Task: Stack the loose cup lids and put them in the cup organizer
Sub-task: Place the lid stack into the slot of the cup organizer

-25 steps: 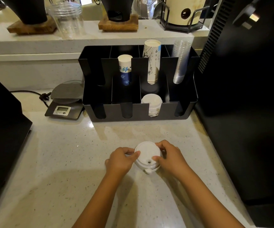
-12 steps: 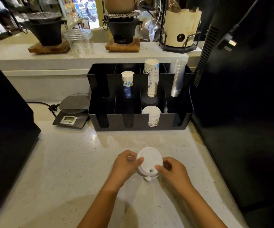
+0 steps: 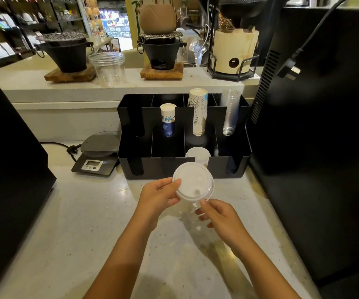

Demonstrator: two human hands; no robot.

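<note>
I hold the stack of white lids (image 3: 192, 181) in my left hand (image 3: 157, 196), thumb on the top rim and fingers curled underneath, lifted clear of the counter (image 3: 88, 223) and tilted toward me. My right hand (image 3: 218, 215) sits just below the stack's near edge, thumb tip touching the rim and fingers loosely curled; whether it pinches the small tab hanging there I cannot tell. The black cup organizer (image 3: 228, 168) stands at the counter's back edge, just beyond the stack. Its front row holds another pile of white lids (image 3: 199, 154) in the third slot from the left. Behind are blue-printed paper cups (image 3: 167, 119), taller paper cups (image 3: 198, 111) and clear plastic cups (image 3: 230, 111). A digital scale (image 3: 97, 156) sits beside the organizer's left wall.
</note>
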